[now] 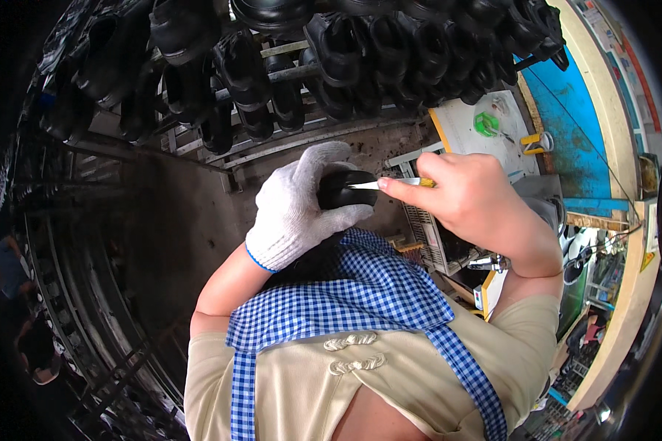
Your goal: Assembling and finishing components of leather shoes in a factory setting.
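My left hand (287, 202), in a white knitted glove with a blue cuff edge, grips a black shoe (340, 197) in front of the apron. Its thumb and fingers wrap round the shoe's sides, and part of the shoe is hidden behind them. My bare right hand (467, 189) is closed on a slim tool (366, 186) with a white tapered tip and a yellow handle. That tip lies against the shoe's dark surface. Whether the tool is a brush or a blade I cannot tell.
Racks hold rows of black shoes (338, 55) across the far side. At the right, a white worktop (463, 121) carries a green cup (485, 123) and a yellow roll (538, 142). A grey crate (424, 235) stands below it. Metal rails (73, 279) run along the left.
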`<state>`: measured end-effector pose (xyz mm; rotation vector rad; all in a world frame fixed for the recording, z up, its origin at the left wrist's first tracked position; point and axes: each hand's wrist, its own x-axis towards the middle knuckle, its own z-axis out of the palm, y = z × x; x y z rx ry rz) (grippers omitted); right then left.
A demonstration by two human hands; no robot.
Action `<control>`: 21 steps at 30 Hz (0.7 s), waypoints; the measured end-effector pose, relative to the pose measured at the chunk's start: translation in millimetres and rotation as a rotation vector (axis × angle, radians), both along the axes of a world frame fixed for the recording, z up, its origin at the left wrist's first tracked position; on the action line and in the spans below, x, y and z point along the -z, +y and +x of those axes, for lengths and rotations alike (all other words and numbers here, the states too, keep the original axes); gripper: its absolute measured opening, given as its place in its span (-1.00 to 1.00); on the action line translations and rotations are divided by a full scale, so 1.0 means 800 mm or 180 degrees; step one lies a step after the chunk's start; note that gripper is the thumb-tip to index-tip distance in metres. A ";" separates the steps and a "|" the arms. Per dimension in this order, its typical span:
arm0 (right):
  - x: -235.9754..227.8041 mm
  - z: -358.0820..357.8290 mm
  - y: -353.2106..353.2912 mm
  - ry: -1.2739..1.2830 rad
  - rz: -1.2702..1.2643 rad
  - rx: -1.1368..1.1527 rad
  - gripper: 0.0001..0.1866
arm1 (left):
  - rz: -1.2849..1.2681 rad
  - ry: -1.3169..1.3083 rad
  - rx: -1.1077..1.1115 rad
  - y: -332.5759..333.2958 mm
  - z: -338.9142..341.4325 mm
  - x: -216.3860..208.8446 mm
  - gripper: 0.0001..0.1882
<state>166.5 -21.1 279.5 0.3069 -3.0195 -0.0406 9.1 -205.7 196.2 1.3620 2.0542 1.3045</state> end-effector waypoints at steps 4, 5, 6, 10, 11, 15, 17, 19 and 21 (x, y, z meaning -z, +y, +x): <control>0.000 0.001 0.004 -0.0038 -0.0019 0.0025 -0.61 | -0.0010 0.0117 -0.0007 0.003 0.001 -0.002 -0.29; 0.001 0.000 0.004 -0.0043 -0.0026 0.0028 -0.61 | -0.0018 0.0112 -0.0004 0.003 0.002 0.000 -0.29; 0.004 -0.004 0.004 -0.0027 -0.0076 -0.0015 -0.61 | -0.0098 0.0113 -0.0062 0.001 0.002 0.001 -0.29; 0.008 -0.009 0.020 -0.0150 -0.0271 -0.0133 -0.62 | -0.0109 0.0098 -0.0101 -0.002 -0.001 -0.002 -0.30; 0.010 -0.008 0.021 -0.0143 -0.0265 -0.0140 -0.62 | -0.0108 -0.0005 -0.0075 -0.001 -0.001 -0.004 -0.30; 0.015 -0.009 0.015 -0.0088 -0.0352 -0.0139 -0.66 | -0.0136 -0.0310 0.0032 0.004 0.004 0.002 -0.30; 0.010 -0.006 0.011 -0.0070 -0.0306 -0.0121 -0.67 | -0.0200 -0.0065 0.0002 0.006 0.004 -0.001 -0.30; 0.005 0.001 0.012 -0.0197 -0.0195 -0.0025 -0.67 | -0.0159 0.0048 0.0021 0.005 0.005 0.000 -0.30; 0.012 -0.009 0.004 -0.0155 -0.0283 -0.0110 -0.67 | -0.0118 0.0165 0.0035 0.008 0.007 0.002 -0.30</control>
